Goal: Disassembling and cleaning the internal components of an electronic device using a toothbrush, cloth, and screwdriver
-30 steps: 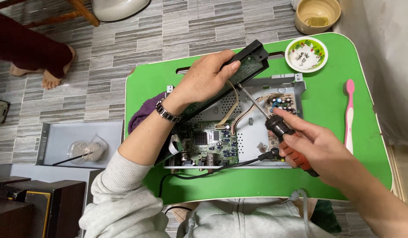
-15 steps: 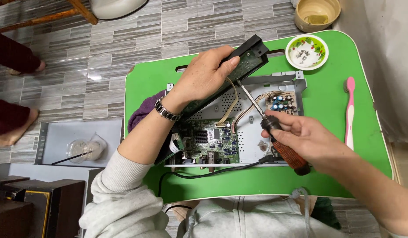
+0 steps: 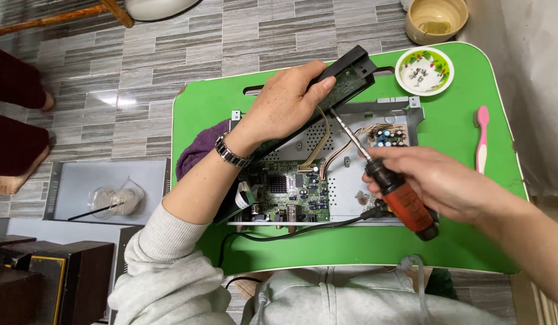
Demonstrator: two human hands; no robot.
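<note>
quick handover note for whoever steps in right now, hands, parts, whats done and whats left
Left hand: grips the black front panel, tilted up off the open chassis.
Right hand: holds the orange-handled screwdriver, tip at the panel's lower edge.
Parts: green circuit board sits in the chassis on the green table; wires run from board to panel. Small bowl holds loose screws; pink toothbrush lies at right.
Done: top cover off.
Left: panel is wired on; circuit board in place.
</note>
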